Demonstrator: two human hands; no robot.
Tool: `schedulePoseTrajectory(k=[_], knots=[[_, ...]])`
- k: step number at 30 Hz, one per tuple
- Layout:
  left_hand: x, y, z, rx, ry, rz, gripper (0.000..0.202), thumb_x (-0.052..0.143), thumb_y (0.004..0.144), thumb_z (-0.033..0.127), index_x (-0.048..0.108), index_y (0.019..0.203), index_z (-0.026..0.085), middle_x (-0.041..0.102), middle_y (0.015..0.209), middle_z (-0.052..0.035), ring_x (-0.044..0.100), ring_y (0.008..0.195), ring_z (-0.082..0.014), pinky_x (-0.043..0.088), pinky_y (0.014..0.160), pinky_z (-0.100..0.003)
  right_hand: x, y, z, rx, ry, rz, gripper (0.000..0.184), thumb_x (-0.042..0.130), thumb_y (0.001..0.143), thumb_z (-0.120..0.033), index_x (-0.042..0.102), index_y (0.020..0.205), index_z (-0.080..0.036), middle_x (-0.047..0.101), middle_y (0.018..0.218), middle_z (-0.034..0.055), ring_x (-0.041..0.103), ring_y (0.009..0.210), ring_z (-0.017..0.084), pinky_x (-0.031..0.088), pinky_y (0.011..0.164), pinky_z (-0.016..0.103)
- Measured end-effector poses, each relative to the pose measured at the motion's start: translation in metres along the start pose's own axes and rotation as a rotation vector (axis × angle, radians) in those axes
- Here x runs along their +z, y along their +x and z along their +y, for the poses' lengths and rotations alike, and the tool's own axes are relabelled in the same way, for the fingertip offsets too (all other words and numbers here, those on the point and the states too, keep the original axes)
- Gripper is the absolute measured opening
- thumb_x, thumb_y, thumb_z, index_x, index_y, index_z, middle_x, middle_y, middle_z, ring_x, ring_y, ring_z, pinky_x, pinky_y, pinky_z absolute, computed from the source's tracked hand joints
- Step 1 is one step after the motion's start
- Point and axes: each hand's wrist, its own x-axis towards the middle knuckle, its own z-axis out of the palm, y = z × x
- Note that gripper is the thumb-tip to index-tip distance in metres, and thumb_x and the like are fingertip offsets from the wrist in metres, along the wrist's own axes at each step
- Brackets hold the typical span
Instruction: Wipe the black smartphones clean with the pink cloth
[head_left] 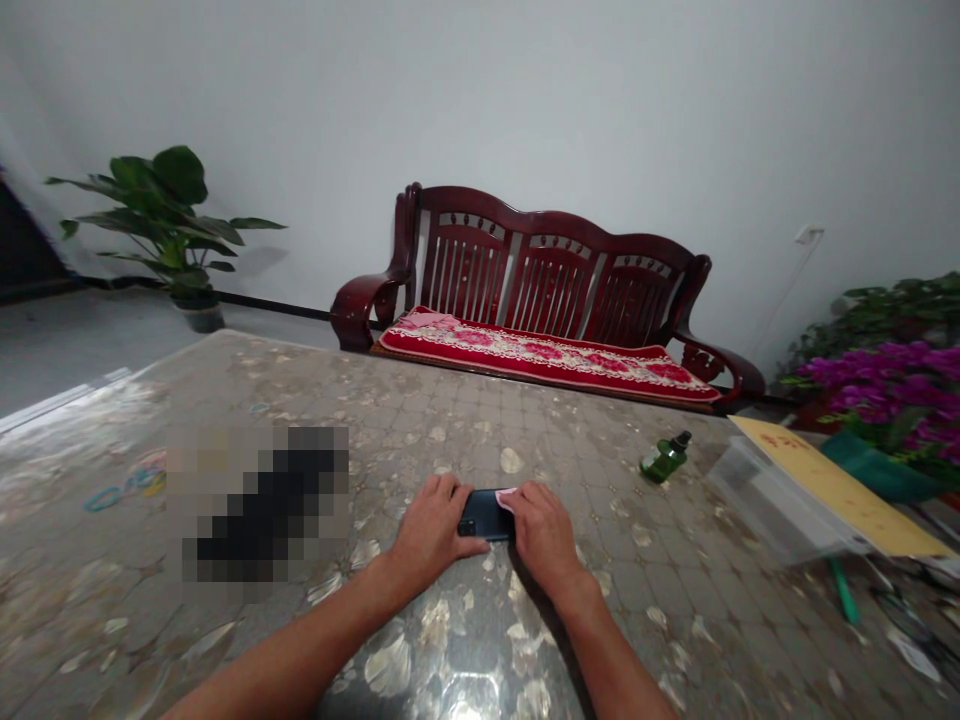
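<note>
A dark smartphone [486, 514] lies flat on the patterned table [450, 420] straight ahead of me. My left hand [433, 531] grips its left end, thumb along the near edge. My right hand [541, 531] rests on its right end and presses a small pink cloth [505, 497] against the phone with closed fingers. Both forearms reach in from the bottom of the view.
A small green bottle [664, 459] lies on its side at the right. A clear plastic box [772, 500] with a yellow sheet [832, 485] sits further right. Coloured rubber bands [124, 488] lie at the left. A wooden bench [540, 300] with a red cushion stands beyond the table.
</note>
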Motion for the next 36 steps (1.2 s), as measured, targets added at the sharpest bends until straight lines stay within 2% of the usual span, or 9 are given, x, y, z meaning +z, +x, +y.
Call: schedulePoseTrajectory(k=[5, 11, 18, 24, 26, 31, 33, 36], knots=[[-0.001, -0.001, -0.001, 0.011, 0.016, 0.004, 0.064, 0.082, 0.07, 0.055, 0.061, 0.12, 0.022, 0.06, 0.117, -0.0099, 0.052, 0.111, -0.0325, 0.043, 0.098, -0.043, -0.008, -0.013, 0.019, 0.136, -0.065, 0.031, 0.033, 0.047, 0.093, -0.007, 0.073, 0.106, -0.022, 0.068, 0.092, 0.0063, 0.06, 0.089, 0.022, 0.045, 0.082, 0.031], [0.0, -0.002, -0.001, 0.032, 0.024, 0.019, 0.062, 0.081, 0.072, 0.056, 0.062, 0.119, 0.02, 0.06, 0.116, -0.0105, 0.053, 0.109, -0.0321, 0.044, 0.098, -0.043, -0.011, -0.021, 0.004, -0.008, 0.046, -0.021, 0.031, 0.049, 0.093, -0.008, 0.073, 0.104, -0.024, 0.068, 0.093, 0.0051, 0.06, 0.09, 0.02, 0.045, 0.081, 0.029], [-0.002, -0.001, 0.0, 0.017, 0.019, 0.008, 0.06, 0.08, 0.073, 0.055, 0.061, 0.12, 0.022, 0.06, 0.116, -0.01, 0.053, 0.11, -0.0321, 0.044, 0.098, -0.043, -0.013, -0.024, 0.015, 0.135, -0.007, 0.059, 0.032, 0.046, 0.094, -0.01, 0.073, 0.105, -0.024, 0.067, 0.089, 0.0059, 0.061, 0.086, 0.02, 0.046, 0.081, 0.03], [-0.002, -0.002, 0.0, 0.027, 0.04, 0.017, 0.06, 0.079, 0.074, 0.055, 0.062, 0.12, 0.019, 0.061, 0.116, -0.0115, 0.053, 0.109, -0.0332, 0.044, 0.097, -0.044, -0.012, -0.026, -0.001, -0.025, 0.05, -0.013, 0.031, 0.048, 0.093, -0.008, 0.072, 0.105, -0.023, 0.067, 0.093, 0.0056, 0.06, 0.09, 0.019, 0.045, 0.081, 0.028], [-0.002, -0.002, 0.001, 0.03, 0.045, 0.016, 0.061, 0.08, 0.074, 0.055, 0.062, 0.12, 0.019, 0.061, 0.116, -0.0115, 0.053, 0.109, -0.033, 0.044, 0.097, -0.044, -0.013, -0.026, -0.001, -0.019, 0.058, -0.02, 0.031, 0.048, 0.093, -0.008, 0.072, 0.105, -0.023, 0.067, 0.093, 0.0055, 0.06, 0.09, 0.02, 0.045, 0.082, 0.028], [-0.004, -0.003, 0.002, 0.03, 0.046, 0.015, 0.063, 0.08, 0.074, 0.055, 0.062, 0.122, 0.019, 0.061, 0.116, -0.0113, 0.053, 0.11, -0.0327, 0.045, 0.097, -0.043, -0.015, -0.028, 0.014, 0.122, -0.018, 0.031, 0.033, 0.046, 0.093, -0.008, 0.072, 0.106, -0.023, 0.066, 0.09, 0.0055, 0.06, 0.087, 0.02, 0.044, 0.081, 0.03], [-0.004, -0.002, 0.003, 0.031, 0.054, 0.015, 0.062, 0.08, 0.074, 0.055, 0.062, 0.122, 0.02, 0.061, 0.116, -0.0111, 0.053, 0.11, -0.0327, 0.045, 0.098, -0.043, -0.015, -0.029, 0.014, 0.101, -0.017, 0.029, 0.033, 0.046, 0.092, -0.007, 0.072, 0.106, -0.022, 0.066, 0.091, 0.006, 0.06, 0.088, 0.02, 0.043, 0.082, 0.03], [-0.004, -0.002, 0.003, 0.04, 0.072, 0.007, 0.061, 0.08, 0.075, 0.054, 0.062, 0.122, 0.019, 0.061, 0.117, -0.0113, 0.053, 0.11, -0.0329, 0.045, 0.098, -0.044, -0.013, -0.029, 0.002, -0.007, 0.018, 0.0, 0.031, 0.048, 0.092, -0.007, 0.071, 0.105, -0.022, 0.066, 0.093, 0.0061, 0.058, 0.089, 0.02, 0.043, 0.082, 0.03]])
